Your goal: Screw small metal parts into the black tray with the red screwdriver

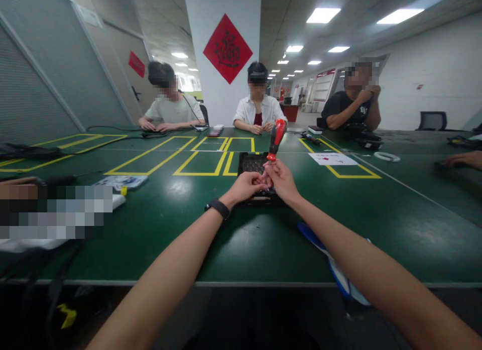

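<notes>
A red-and-black screwdriver (276,139) stands nearly upright, handle up and leaning slightly right. My right hand (283,182) is closed around its shaft just below the handle. Close against it, my left hand (244,186), with a dark band on the wrist, is pinched near the screwdriver's lower end. What lies between those left fingers is too small to make out. Both hands are over an open black case (246,161) on the green table. The fingers hide the screwdriver's tip and part of the case's inside.
Yellow tape (150,156) marks rectangles on the table (181,239). A paper sheet (333,159) lies right of the case. A blue-and-white object (335,264) sits at the front edge under my right forearm. Three people sit opposite; other people's hands show at both sides.
</notes>
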The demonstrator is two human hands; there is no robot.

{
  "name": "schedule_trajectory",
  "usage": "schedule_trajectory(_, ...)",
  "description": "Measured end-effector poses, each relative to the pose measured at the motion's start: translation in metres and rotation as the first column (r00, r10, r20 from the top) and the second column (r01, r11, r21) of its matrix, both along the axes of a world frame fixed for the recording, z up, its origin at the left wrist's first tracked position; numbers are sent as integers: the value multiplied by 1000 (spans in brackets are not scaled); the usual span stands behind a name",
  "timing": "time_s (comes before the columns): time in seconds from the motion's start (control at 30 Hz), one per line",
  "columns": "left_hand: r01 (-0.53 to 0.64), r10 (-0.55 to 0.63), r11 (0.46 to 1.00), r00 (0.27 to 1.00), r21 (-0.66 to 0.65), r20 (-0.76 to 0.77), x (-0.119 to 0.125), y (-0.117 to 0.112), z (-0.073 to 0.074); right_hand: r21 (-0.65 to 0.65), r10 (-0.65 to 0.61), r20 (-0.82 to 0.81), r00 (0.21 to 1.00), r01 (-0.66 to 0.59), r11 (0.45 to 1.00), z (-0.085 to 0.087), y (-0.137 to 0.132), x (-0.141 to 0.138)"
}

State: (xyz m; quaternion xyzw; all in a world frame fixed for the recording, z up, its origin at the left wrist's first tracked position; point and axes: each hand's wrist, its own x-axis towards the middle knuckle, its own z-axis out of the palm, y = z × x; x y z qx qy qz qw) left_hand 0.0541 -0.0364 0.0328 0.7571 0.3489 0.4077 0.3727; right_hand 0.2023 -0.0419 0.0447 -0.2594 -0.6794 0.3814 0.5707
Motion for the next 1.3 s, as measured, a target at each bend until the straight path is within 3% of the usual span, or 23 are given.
schedule_trajectory(0.17,67,-66,997,997,28,-29,-2,1,0,-16,-7,25,1000,7,1000,-1,2,2)
schedule_trajectory(0.33,142,-142,990,989,-3,42,-1,2,1,1,-45,3,999,45,999,-2,3,2)
schedule_trajectory(0.6,17,-14,997,999,72,-32,-1,5,-3,8,-23,-25,999,23,1000,0,1,1)
schedule_trajectory(0.77,107,-106,992,994,72,-14,-1,5,-2,-5,8,-25,1000,-8,1000,-1,4,2)
schedule_trajectory(0.97,26,-27,998,1000,62,6,0,5,-4,2,-17,-25,1000,17,1000,-2,4,1)
schedule_trajectory(1.3,132,-130,989,991,73,-35,-5,7,-3,34,-38,16,999,37,999,-1,3,2)
